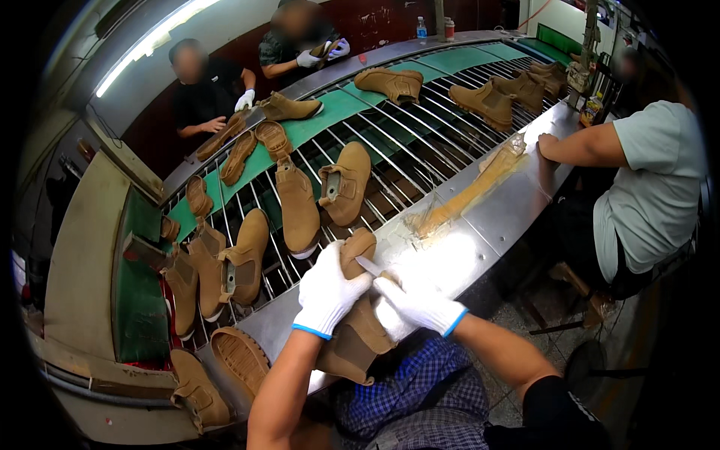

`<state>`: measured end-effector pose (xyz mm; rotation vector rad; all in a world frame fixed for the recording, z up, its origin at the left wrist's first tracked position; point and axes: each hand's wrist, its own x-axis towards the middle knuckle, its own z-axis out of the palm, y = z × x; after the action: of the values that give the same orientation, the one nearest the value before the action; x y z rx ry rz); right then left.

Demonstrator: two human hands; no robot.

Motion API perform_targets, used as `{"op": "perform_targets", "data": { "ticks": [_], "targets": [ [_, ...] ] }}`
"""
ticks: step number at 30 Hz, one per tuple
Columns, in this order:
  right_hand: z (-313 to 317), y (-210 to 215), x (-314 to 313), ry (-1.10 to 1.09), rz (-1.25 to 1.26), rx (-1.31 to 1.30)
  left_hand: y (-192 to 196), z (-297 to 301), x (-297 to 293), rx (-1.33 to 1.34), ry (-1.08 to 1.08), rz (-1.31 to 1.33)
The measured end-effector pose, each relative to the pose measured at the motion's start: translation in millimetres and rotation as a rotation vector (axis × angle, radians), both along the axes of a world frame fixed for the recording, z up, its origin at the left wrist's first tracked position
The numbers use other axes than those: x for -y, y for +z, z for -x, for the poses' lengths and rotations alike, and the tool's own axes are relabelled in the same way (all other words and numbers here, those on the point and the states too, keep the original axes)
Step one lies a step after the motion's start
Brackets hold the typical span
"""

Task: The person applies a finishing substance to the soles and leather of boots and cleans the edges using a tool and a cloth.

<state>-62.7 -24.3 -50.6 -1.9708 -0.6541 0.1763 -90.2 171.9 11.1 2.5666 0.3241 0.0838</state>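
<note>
Over the near metal edge of the bench, my left hand, in a white knit glove with a blue cuff, is closed around a tan ankle boot. The boot's toe points away from me and its shaft hangs toward my lap. My right hand, gloved the same way, is closed on a thin, pale, blade-like tool. The tool's flat end lies against the boot's front, beside my left fingers; its handle is hidden in my glove. Just beyond, a pair of tan boots lies on the metal bars.
More boots and a loose sole lie at left. Green belting runs behind the bars. Yellowed tape covers part of the metal ledge. Two gloved co-workers are across; another person sits at right.
</note>
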Motion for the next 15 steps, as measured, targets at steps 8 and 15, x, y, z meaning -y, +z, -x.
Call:
{"op": "perform_targets", "data": {
  "ticks": [8, 15],
  "targets": [
    [-17.0, 17.5, 15.6, 0.069, 0.405, 0.108, -10.7, 5.1, -5.3, 0.054, -0.019, -0.029],
    [-24.1, 4.6, -18.4, 0.155, -0.07, -0.29, -9.6, 3.6, -6.5, 0.126, -0.008, -0.086]
  ]
}}
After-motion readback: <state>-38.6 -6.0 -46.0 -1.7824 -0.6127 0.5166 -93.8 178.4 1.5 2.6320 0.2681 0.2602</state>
